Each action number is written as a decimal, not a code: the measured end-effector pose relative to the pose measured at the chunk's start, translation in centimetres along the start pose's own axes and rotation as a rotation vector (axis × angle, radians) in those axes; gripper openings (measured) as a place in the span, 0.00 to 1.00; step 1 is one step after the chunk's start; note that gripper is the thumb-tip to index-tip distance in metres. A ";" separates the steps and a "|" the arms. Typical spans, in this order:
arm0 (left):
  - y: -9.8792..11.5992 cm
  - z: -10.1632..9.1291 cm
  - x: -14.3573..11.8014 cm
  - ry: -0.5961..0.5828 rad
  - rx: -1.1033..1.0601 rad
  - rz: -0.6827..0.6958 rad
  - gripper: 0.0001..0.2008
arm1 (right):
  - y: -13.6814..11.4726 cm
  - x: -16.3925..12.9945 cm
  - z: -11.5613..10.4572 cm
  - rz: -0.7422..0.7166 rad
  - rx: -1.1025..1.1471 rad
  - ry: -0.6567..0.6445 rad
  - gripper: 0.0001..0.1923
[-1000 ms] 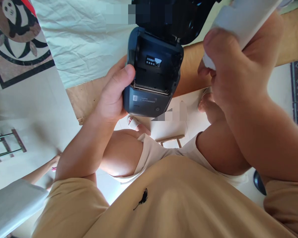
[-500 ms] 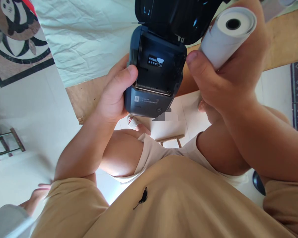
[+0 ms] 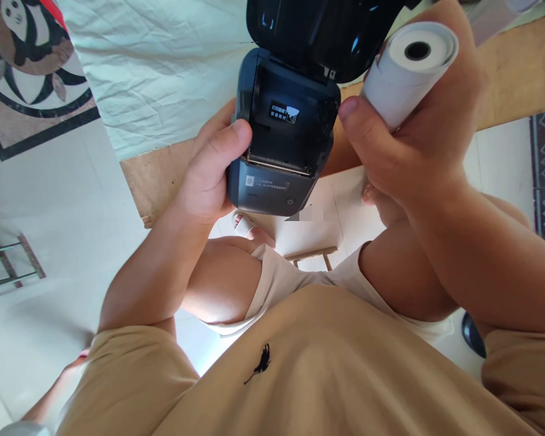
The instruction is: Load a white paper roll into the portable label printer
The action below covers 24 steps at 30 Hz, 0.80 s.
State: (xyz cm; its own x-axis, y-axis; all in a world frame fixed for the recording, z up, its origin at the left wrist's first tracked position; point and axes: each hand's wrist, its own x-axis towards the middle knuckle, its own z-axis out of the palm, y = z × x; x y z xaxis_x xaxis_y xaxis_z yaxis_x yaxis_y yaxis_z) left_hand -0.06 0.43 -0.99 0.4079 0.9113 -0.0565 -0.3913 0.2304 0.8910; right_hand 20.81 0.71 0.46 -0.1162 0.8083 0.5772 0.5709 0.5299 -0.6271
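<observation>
Nearest to me is my own tan shirt (image 3: 327, 375) and the pale shorts (image 3: 290, 278) over my bent knees, filling the lower part of the view. Just above that, my left hand (image 3: 206, 175) is wrapped around the dark blue printer (image 3: 281, 133), thumb pressed against its left wall and fingers hidden underneath it, so the hand is clamped on the body. The printer's lid (image 3: 318, 30) stands flipped up on the far side of my grip, and the paper bay between my thumb and the lid hinge lies open, with a small white label on its floor.

To the right of the printer, just beside its edge but not in the bay, my right hand (image 3: 413, 145) is closed around a white paper roll (image 3: 404, 72). The thumb lies across the near side of the roll, the fingers curl behind it, and the roll's open core end points up and away from my palm. I cannot tell whether the roll touches the lid.

Beyond both hands lies a strip of brown board (image 3: 163, 175), and farther off, past the left hand, a wrinkled pale cloth (image 3: 154, 72) spread flat. Left of that the floor shows a panda mat (image 3: 27, 66). At the lower left, beside my elbow, another person's arm (image 3: 49, 399) reaches into view.
</observation>
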 end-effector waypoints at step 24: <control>-1.5 -0.3 0.6 0.062 -0.007 0.095 0.20 | -0.5 -0.1 -0.4 -0.003 -0.004 -0.035 0.08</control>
State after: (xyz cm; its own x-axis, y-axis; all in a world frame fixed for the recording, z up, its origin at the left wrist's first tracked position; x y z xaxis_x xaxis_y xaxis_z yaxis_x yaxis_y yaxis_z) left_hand 0.51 0.74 -2.49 0.3167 0.9485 -0.0003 -0.4314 0.1444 0.8905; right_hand 20.81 0.25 0.93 -0.1467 0.8152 0.5602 0.5737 0.5315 -0.6231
